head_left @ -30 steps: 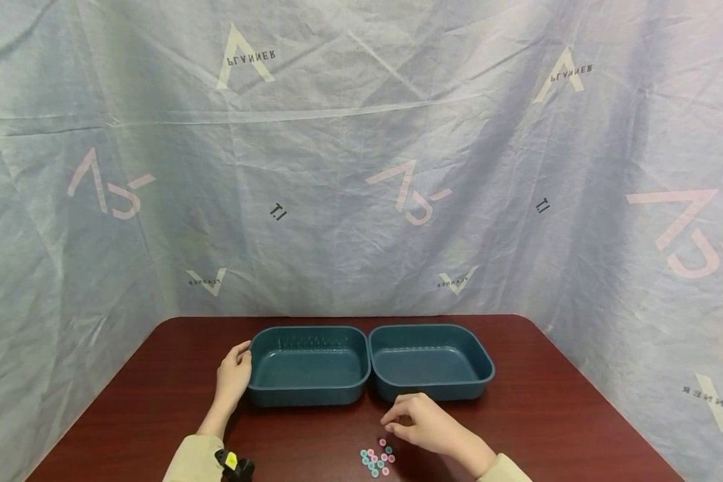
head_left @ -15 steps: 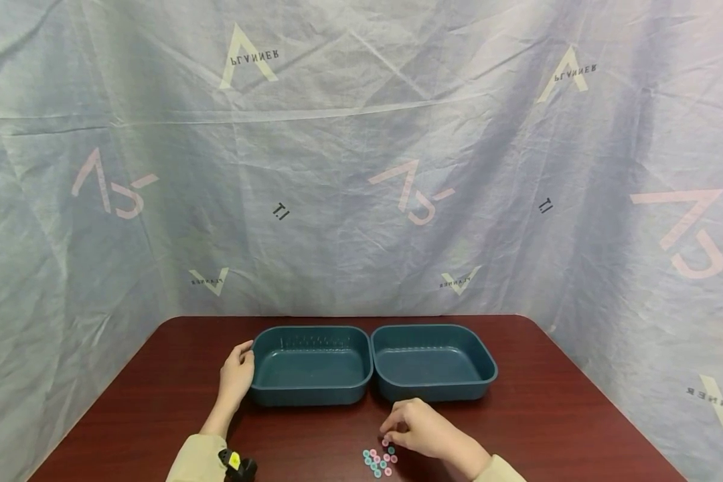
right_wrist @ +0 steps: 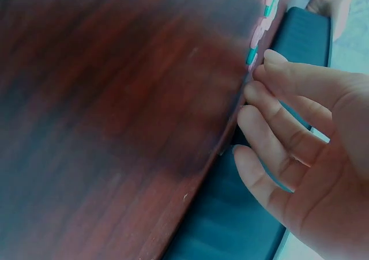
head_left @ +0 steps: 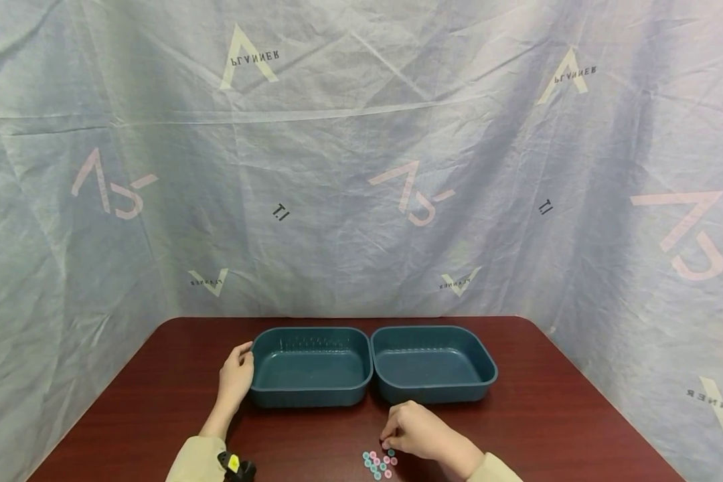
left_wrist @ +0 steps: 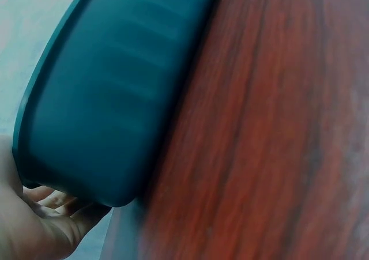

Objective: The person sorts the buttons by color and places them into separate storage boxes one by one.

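My left hand (head_left: 235, 375) grips the left end of the left teal tray (head_left: 309, 397). In the left wrist view its fingers (left_wrist: 69, 209) bend round the tray's corner. My right hand (head_left: 418, 432) is low over the table's front, in front of the right tray (head_left: 436, 393). Its thumb and index finger pinch at a pink button at the back of a small group, mostly hidden by the fingertips in the head view. Several pink buttons (head_left: 377, 461) and teal buttons (head_left: 366, 455) lie flat beside those fingertips. In the right wrist view the other fingers (right_wrist: 262, 133) are loosely bent.
Both trays stand side by side, touching, on the dark red wooden table (head_left: 156, 395). I see nothing inside either. A grey printed cloth (head_left: 361, 201) hangs behind and along both sides. A black strap device (head_left: 235, 463) is on my left wrist.
My right hand has come down and slightly nearer, its thumb and index finger closing over the rearmost pink button. The left hand stays on the tray.
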A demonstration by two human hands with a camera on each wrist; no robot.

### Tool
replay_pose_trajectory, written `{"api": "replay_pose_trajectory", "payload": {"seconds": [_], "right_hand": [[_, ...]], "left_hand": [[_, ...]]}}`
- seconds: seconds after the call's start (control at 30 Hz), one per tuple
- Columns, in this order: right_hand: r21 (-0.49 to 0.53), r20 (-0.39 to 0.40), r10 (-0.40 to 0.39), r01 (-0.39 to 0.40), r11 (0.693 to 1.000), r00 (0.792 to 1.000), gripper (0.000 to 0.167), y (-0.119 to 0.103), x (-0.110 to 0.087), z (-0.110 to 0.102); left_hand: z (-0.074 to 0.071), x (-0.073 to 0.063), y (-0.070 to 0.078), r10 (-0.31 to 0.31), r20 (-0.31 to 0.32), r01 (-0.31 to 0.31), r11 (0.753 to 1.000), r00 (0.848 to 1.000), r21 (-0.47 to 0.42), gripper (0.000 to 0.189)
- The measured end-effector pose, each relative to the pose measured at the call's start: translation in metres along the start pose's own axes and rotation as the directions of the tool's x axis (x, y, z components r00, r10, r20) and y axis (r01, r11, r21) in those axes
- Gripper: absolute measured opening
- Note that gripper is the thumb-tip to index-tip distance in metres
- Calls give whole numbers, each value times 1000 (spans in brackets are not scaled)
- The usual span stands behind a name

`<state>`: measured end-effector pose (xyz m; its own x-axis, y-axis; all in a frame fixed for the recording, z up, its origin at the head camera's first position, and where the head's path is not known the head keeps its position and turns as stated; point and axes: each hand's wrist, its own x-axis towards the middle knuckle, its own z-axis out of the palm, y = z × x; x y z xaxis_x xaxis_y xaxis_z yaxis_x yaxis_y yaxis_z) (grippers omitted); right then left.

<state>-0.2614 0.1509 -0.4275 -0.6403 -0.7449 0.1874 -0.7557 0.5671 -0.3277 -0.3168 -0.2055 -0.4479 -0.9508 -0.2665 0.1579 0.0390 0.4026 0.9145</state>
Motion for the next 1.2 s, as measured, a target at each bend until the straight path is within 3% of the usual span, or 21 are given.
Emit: {"api": "replay_pose_trajectory", "payload": {"seconds": [0.63, 0.93, 1.2], "right_hand": [[-22, 9, 130, -130, 991, 991, 6, -7, 5, 1], [-11, -18, 107, -107, 994, 994, 9, -4, 2, 3], [-15, -93, 77, -79, 997, 993, 12, -1, 0, 3]], "left_hand": [[3, 3, -2, 3, -16, -3, 1000, 1000, -11, 42], [1, 0, 0, -1, -6, 1, 1000, 1000, -1, 42], [3, 0, 1, 10, -5, -10, 1000, 1000, 8, 43]]}}
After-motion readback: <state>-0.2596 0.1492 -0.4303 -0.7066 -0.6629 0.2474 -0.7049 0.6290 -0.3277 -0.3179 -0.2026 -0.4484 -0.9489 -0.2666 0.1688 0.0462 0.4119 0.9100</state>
